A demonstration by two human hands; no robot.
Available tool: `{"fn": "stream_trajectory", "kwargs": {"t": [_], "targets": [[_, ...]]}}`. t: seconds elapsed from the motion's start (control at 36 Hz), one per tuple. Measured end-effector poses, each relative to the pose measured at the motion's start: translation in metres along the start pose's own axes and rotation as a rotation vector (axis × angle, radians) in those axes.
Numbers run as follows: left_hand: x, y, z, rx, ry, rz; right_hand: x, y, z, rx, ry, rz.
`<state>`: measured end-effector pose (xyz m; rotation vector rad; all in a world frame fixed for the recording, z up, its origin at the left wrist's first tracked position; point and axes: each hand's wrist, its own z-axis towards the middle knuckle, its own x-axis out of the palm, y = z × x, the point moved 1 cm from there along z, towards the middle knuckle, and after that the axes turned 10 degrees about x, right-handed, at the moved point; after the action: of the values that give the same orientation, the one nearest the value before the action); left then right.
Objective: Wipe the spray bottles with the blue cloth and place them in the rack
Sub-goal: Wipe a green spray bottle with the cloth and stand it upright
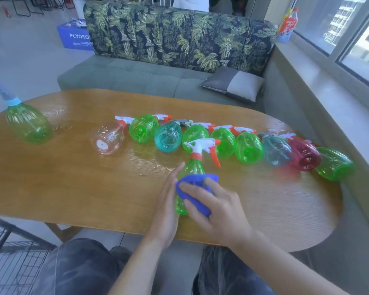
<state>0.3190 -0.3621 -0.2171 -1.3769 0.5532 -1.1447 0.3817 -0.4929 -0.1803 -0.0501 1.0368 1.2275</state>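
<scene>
The table [73, 188] was an oval of wood whose near edge ran just in front of the person's knees, its right end curving off close to the window ledge [320, 86]. Bare wood lay open on the near left, between the lone green bottle [29, 125] at the far left edge and the hands. Far of the hands, a row of bottles [222, 143] lay on their sides from centre to right — clear, green, teal, red — mostly bases toward the person and triggers toward the sofa [158, 67], leaving a strip of free surface between the row and the near edge.

The held bottle [193, 167], green, stood close to the near edge at centre, its long axis nearly upright and leaning a little away. Its white and orange trigger head pointed right.

The left hand [168, 201] lay flat against the bottle's left side, fingers straight and pointing far. The right hand [217, 209] pressed the cloth [197, 188] against the bottle's near right side, fingers curled over the blue folds and gripping them.

A black wire rack [6, 258] showed at the near left corner, below table level.
</scene>
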Motion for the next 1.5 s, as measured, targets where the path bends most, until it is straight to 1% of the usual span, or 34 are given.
{"fn": "stream_trajectory", "kwargs": {"t": [0.06, 0.14, 0.19, 0.22, 0.25, 0.31, 0.39, 0.47, 0.53, 0.58, 0.67, 0.75, 0.83, 0.94, 1.0, 1.06, 1.11, 1.17, 1.22, 1.28, 1.33, 1.39, 1.5], "targets": [[0.000, -0.002, 0.000, 0.003, 0.023, 0.021, -0.002, -0.003, -0.012, -0.146, 0.031, -0.058], [0.003, -0.006, 0.000, 0.025, 0.057, 0.046, -0.009, -0.008, -0.024, -0.309, 0.099, -0.136], [0.005, -0.008, -0.001, 0.025, 0.074, 0.061, -0.015, -0.010, -0.027, -0.376, 0.117, -0.153], [0.005, -0.009, -0.001, 0.029, 0.082, 0.069, -0.018, -0.011, -0.026, -0.382, 0.111, -0.139], [0.006, -0.009, -0.002, 0.037, 0.080, 0.072, -0.021, -0.011, -0.023, -0.360, 0.096, -0.114], [0.005, -0.008, -0.003, 0.031, 0.076, 0.050, -0.026, -0.011, -0.012, -0.235, 0.032, -0.036], [0.004, -0.005, -0.002, 0.006, 0.086, 0.019, -0.028, -0.010, 0.015, 0.066, -0.070, 0.087], [0.005, -0.003, -0.001, 0.006, 0.085, 0.035, -0.021, -0.011, 0.036, 0.296, -0.057, 0.109], [0.005, -0.001, -0.001, 0.008, 0.086, 0.042, -0.013, -0.009, 0.036, 0.361, -0.047, 0.134], [0.003, 0.001, -0.001, 0.007, 0.072, 0.036, -0.005, -0.005, 0.027, 0.364, -0.061, 0.155], [0.000, 0.002, 0.001, -0.016, 0.049, 0.000, 0.001, -0.003, 0.010, 0.273, -0.039, 0.151], [-0.001, 0.000, 0.000, -0.012, 0.060, 0.035, -0.002, -0.004, -0.006, 0.078, -0.015, 0.092], [0.000, -0.002, -0.001, 0.026, 0.069, 0.079, -0.007, -0.005, -0.017, -0.110, 0.046, -0.004], [0.002, -0.004, -0.001, 0.054, 0.074, 0.094, -0.017, -0.007, -0.021, -0.308, 0.103, -0.120], [0.003, -0.004, -0.002, 0.059, 0.075, 0.087, -0.021, -0.009, -0.019, -0.363, 0.107, -0.136], [0.003, -0.003, -0.002, 0.053, 0.059, 0.063, -0.024, -0.011, -0.012, -0.307, 0.073, -0.091], [0.005, -0.004, -0.002, 0.043, 0.056, 0.036, -0.027, -0.012, 0.003, -0.143, 0.011, 0.008], [0.006, -0.003, -0.001, 0.034, 0.058, 0.029, -0.029, -0.012, 0.022, 0.059, -0.045, 0.079], [0.007, -0.003, -0.001, 0.039, 0.066, 0.059, -0.026, -0.014, 0.038, 0.235, -0.044, 0.097], [0.008, -0.003, -0.001, 0.041, 0.083, 0.073, -0.018, -0.016, 0.044, 0.332, -0.006, 0.103], [0.008, -0.003, -0.001, 0.039, 0.086, 0.063, -0.010, -0.013, 0.041, 0.348, 0.001, 0.118], [0.007, -0.003, 0.000, 0.021, 0.057, 0.039, -0.005, -0.009, 0.032, 0.322, -0.008, 0.126], [0.001, 0.001, 0.001, -0.029, 0.022, -0.016, -0.003, -0.004, 0.015, 0.199, -0.010, 0.072]]}}
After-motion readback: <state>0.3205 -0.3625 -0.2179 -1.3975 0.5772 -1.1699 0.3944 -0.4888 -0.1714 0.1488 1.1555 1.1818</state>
